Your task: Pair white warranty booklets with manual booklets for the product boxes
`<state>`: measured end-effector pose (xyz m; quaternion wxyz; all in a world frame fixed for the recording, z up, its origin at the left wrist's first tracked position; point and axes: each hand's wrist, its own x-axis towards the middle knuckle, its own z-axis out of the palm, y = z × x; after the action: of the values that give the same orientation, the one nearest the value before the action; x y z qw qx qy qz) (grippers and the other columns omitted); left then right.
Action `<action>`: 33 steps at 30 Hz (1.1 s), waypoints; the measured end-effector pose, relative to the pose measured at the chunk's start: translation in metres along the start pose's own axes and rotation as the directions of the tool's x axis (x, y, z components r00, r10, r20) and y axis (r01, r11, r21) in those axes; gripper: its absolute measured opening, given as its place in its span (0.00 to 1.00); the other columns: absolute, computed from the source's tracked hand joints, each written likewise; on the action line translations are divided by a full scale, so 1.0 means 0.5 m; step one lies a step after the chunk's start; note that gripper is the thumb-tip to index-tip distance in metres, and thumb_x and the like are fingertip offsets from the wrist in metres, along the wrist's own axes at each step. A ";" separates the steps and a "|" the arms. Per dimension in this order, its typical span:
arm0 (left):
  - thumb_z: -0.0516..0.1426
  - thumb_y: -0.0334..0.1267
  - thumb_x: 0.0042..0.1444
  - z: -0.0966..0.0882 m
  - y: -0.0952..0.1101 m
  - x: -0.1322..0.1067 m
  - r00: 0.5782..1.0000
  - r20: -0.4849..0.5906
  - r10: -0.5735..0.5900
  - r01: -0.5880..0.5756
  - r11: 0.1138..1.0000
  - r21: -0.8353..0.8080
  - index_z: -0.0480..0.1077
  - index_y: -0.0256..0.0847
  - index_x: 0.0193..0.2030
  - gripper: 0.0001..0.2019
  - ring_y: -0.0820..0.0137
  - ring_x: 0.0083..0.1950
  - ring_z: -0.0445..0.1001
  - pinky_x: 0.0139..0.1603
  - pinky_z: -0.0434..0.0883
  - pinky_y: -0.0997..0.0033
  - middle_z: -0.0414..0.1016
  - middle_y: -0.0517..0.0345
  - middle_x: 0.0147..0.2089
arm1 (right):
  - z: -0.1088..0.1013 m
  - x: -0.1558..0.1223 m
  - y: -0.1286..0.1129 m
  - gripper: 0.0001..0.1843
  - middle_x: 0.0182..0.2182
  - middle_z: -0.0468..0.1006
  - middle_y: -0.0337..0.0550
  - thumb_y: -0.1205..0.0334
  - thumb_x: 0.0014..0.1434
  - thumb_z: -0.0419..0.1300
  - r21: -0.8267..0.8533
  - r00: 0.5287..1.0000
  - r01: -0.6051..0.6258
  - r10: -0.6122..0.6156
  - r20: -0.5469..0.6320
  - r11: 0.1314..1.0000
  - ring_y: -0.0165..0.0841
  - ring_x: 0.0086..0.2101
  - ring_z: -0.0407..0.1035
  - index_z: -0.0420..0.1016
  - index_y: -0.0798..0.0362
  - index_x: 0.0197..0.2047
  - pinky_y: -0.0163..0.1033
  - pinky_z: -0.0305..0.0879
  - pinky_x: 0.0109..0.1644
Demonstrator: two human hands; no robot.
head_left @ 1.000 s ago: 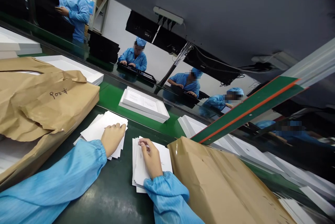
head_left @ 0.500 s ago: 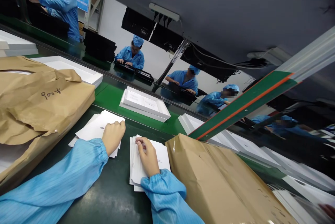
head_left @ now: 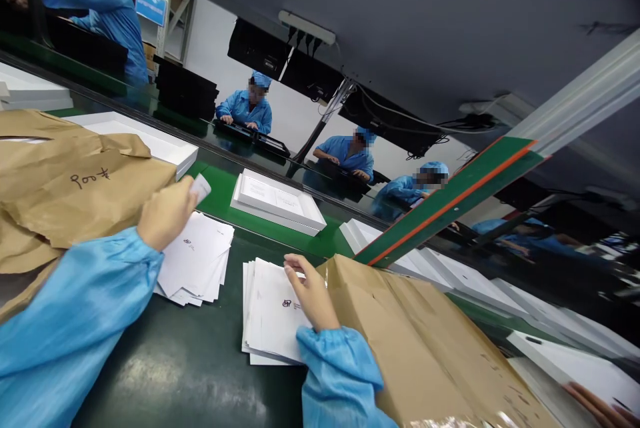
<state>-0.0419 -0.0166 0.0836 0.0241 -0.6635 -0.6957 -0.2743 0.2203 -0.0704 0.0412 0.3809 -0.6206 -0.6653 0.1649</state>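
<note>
My left hand is closed, with a small curled white paper showing beyond its fingers. It is above the left edge of a fanned, uneven stack of white leaflets with a small dark logo. My right hand has loosely bent fingers with the thumb apart, and nothing shows in it. It is over the right side of a second stack of white leaflets, beside a brown paper package. I cannot tell whether it touches the top leaflet.
A torn brown paper package with handwriting stands at left. Beyond the stacks, a white tray with printed paper sits on the green strip. A green post with an orange stripe slants at right. Co-workers in blue sit across the line.
My left hand has moved left off its stack, and a curled white paper now shows in it. My right hand has shifted right, uncovering the logo on the right stack.
</note>
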 end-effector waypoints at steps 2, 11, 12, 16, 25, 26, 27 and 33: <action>0.39 0.42 0.52 -0.031 -0.012 0.009 0.987 -0.139 -0.077 0.061 0.991 -0.122 0.58 0.38 0.39 0.14 0.62 0.34 0.68 0.34 0.63 0.64 0.67 0.54 0.30 | -0.032 -0.001 0.014 0.14 0.33 0.71 0.43 0.61 0.40 0.57 -0.142 0.995 -0.098 0.097 -0.016 0.985 0.39 0.36 0.63 0.69 0.48 0.35 0.42 0.58 0.38; 0.45 0.46 0.48 0.099 0.027 -0.013 0.996 0.089 0.015 0.074 0.436 -0.897 0.61 0.37 0.35 0.15 0.68 0.34 0.67 0.34 0.64 0.69 0.69 0.58 0.32 | -0.069 -0.016 0.024 0.39 0.20 0.69 0.41 0.63 0.20 0.67 -0.359 0.923 -0.377 0.376 -0.077 0.854 0.45 0.29 0.65 0.66 0.46 0.43 0.48 0.54 0.33; 0.45 0.47 0.48 0.116 0.032 -0.019 0.989 0.144 0.028 0.125 0.348 -0.929 0.61 0.36 0.36 0.16 0.68 0.33 0.68 0.33 0.65 0.69 0.69 0.58 0.32 | -0.065 -0.016 0.021 0.40 0.20 0.69 0.42 0.64 0.20 0.67 -0.386 0.914 -0.392 0.403 -0.056 0.835 0.47 0.29 0.65 0.66 0.46 0.43 0.49 0.54 0.33; 0.47 0.48 0.46 0.151 0.035 -0.036 0.954 0.296 0.047 0.289 0.125 -0.949 0.60 0.37 0.38 0.18 0.70 0.29 0.69 0.30 0.65 0.69 0.69 0.59 0.30 | -0.055 -0.011 0.009 0.39 0.31 0.70 0.48 0.66 0.29 0.63 -0.465 0.937 -0.314 0.349 -0.012 0.828 0.47 0.34 0.64 0.59 0.49 0.49 0.47 0.55 0.35; 0.47 0.44 0.48 0.180 0.036 -0.048 0.970 0.236 -0.060 0.242 0.172 -0.955 0.59 0.39 0.38 0.13 0.66 0.42 0.65 0.44 0.60 0.64 0.66 0.56 0.38 | -0.101 -0.003 -0.035 0.10 0.25 0.67 0.41 0.55 0.49 0.49 -0.049 0.900 0.003 -0.024 -0.435 0.999 0.35 0.28 0.63 0.61 0.54 0.29 0.38 0.59 0.30; 0.47 0.44 0.48 0.179 0.041 -0.053 0.971 0.237 -0.042 0.241 0.140 -0.960 0.59 0.40 0.38 0.13 0.67 0.43 0.64 0.45 0.59 0.64 0.66 0.56 0.39 | -0.097 -0.005 -0.041 0.10 0.27 0.67 0.42 0.55 0.49 0.49 -0.045 0.850 0.030 -0.049 -0.524 0.999 0.35 0.29 0.63 0.61 0.54 0.31 0.39 0.59 0.31; 0.47 0.43 0.49 0.175 0.048 -0.058 0.969 0.244 -0.022 0.245 0.091 -0.965 0.58 0.40 0.39 0.13 0.67 0.44 0.64 0.46 0.59 0.64 0.66 0.56 0.40 | -0.088 -0.007 -0.047 0.10 0.29 0.67 0.43 0.57 0.50 0.49 -0.085 0.805 0.050 -0.090 -0.586 0.995 0.35 0.30 0.63 0.61 0.55 0.33 0.39 0.59 0.32; 0.50 0.40 0.48 0.122 0.100 -0.096 0.936 0.301 0.181 0.337 -0.219 -0.916 0.56 0.39 0.45 0.17 0.66 0.45 0.65 0.45 0.62 0.64 0.65 0.52 0.45 | 0.036 -0.034 -0.084 0.16 0.36 0.63 0.51 0.68 0.54 0.41 -0.518 0.820 0.298 -0.493 -0.291 0.802 0.37 0.38 0.58 0.59 0.56 0.46 0.43 0.58 0.39</action>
<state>0.0306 -0.0365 0.0304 -0.6351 -0.4192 -0.2526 -0.5976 0.1770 -0.0894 0.0536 0.3845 -0.5549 -0.7062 -0.2135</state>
